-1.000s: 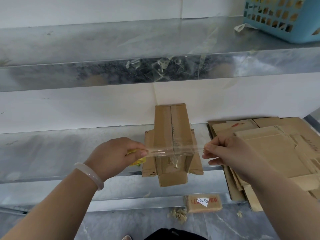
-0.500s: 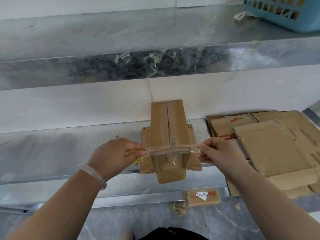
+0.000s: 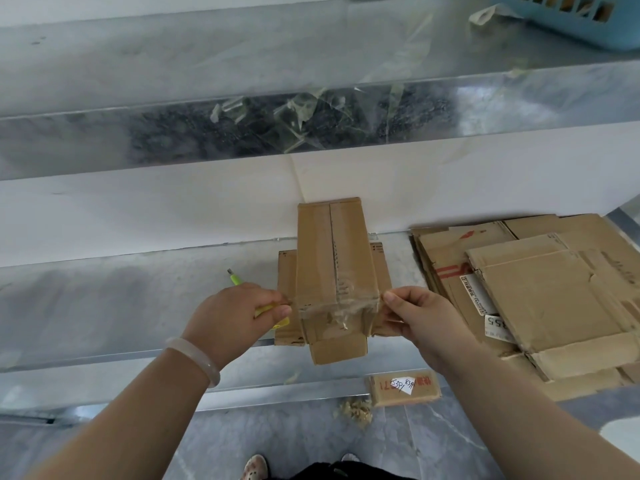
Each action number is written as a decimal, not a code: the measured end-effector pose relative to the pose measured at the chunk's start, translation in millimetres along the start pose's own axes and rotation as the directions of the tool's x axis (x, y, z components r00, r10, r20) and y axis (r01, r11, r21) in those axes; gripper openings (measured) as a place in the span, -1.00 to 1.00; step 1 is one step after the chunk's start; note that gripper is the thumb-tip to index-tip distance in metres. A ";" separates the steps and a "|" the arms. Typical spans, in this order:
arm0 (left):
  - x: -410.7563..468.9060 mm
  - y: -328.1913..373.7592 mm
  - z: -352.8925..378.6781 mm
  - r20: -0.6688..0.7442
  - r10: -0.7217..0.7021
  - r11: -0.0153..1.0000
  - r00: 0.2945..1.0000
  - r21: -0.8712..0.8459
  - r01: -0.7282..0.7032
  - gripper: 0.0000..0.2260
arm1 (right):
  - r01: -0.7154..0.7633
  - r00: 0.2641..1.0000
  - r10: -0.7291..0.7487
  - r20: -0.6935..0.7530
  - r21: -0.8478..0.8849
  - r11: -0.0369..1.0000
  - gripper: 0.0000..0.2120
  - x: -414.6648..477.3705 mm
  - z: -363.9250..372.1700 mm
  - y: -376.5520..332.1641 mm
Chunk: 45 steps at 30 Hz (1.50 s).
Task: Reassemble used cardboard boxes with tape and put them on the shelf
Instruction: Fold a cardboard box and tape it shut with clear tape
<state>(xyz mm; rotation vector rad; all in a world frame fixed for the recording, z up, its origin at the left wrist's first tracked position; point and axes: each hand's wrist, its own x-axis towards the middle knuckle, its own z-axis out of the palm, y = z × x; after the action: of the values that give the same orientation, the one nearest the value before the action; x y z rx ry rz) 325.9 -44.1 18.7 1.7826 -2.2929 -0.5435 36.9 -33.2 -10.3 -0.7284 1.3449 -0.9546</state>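
A small brown cardboard box [image 3: 330,258] stands on the metal shelf [image 3: 138,299], its flaps spread below it over the shelf's front edge. A strip of clear tape [image 3: 336,304] lies across the box's near end, wrapped down over both sides. My left hand [image 3: 239,317] pinches the strip's left end against the box and also holds something yellow. My right hand [image 3: 415,317] pinches the right end against the box's right side.
A stack of flattened cardboard boxes [image 3: 526,292] lies on the shelf to the right. A green-yellow pen-like tool [image 3: 235,278] rests left of the box. A small labelled box [image 3: 403,388] and scraps lie on the floor. Above are an upper shelf [image 3: 242,53] with tape scraps and a blue basket [image 3: 571,15].
The strip was stretched in the air in front of the box. Both hands have come inward and down, laying it over the box's near end and pressing its ends on the sides.
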 end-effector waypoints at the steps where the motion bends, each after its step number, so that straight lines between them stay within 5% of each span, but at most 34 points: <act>1: 0.7 0.1 1.6 0.001 0.005 1.000 1.000 -0.003 -0.005 -0.41 | -0.007 1.000 0.007 -0.002 0.050 0.999 -0.88 1.3 1.5 5.4; 3: 1.7 0.5 4.7 0.011 0.011 1.000 1.000 -0.013 -0.011 -0.46 | -0.006 1.000 0.010 -0.026 0.137 0.991 -0.84 3.7 4.5 15.6; 6: 4.0 2.3 6.9 0.026 0.007 1.000 1.000 -0.019 -0.006 -0.56 | 0.004 1.000 -0.002 -0.009 0.239 0.971 -0.49 7.3 7.4 25.0; 9: 5.2 3.6 7.2 0.026 0.017 1.000 1.000 -0.018 -0.016 -0.46 | -0.023 1.000 0.017 0.021 0.318 0.948 -0.31 15.4 7.4 38.1; 20: 9.8 2.2 9.1 0.067 -0.004 0.998 0.998 -0.067 0.008 -0.46 | -0.150 0.987 0.161 0.019 0.487 0.860 -0.52 14.7 17.7 46.4; 24: 9.5 0.2 7.8 0.076 0.001 0.997 0.997 -0.078 0.005 -0.50 | -0.134 0.982 0.167 -0.091 0.293 0.947 -0.78 14.7 13.2 40.4; 28: 10.8 0.0 5.2 0.094 0.018 0.996 0.995 -0.088 -0.010 -0.76 | 0.063 0.934 -0.138 -0.330 -0.227 0.972 -0.88 3.5 8.1 17.7; 30: 10.6 0.9 3.0 0.100 0.024 0.997 0.995 -0.081 -0.016 -0.79 | 0.295 0.833 -0.461 -0.307 -0.459 0.838 -0.87 -11.7 15.8 -1.8; 32: 10.0 2.3 1.2 0.109 0.020 0.997 0.994 -0.078 -0.012 -0.79 | 0.588 0.626 -0.775 -0.086 -0.601 0.541 -0.85 -21.6 30.0 -17.5; 34: 10.1 2.1 0.7 0.108 0.021 0.997 0.994 -0.080 -0.012 -0.79 | 0.750 0.462 -0.862 0.209 -0.611 0.254 -0.80 -17.4 46.4 -19.5; 36: 9.9 0.2 0.3 0.105 0.026 0.996 0.994 -0.088 -0.016 -0.79 | 0.805 0.377 -0.841 0.389 -0.586 0.090 -0.80 -4.3 54.9 -9.0; 45: 10.4 -11.2 0.0 0.045 0.078 0.935 0.996 -0.351 -0.057 -0.70 | 0.821 0.267 -0.836 0.480 -0.567 -0.063 -0.84 21.4 45.1 12.4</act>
<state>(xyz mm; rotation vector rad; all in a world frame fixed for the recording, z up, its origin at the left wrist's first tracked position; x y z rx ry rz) 333.2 -56.5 13.5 1.5303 -2.1181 -0.9352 82.6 -50.7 -26.0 -2.5118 1.1739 -1.3022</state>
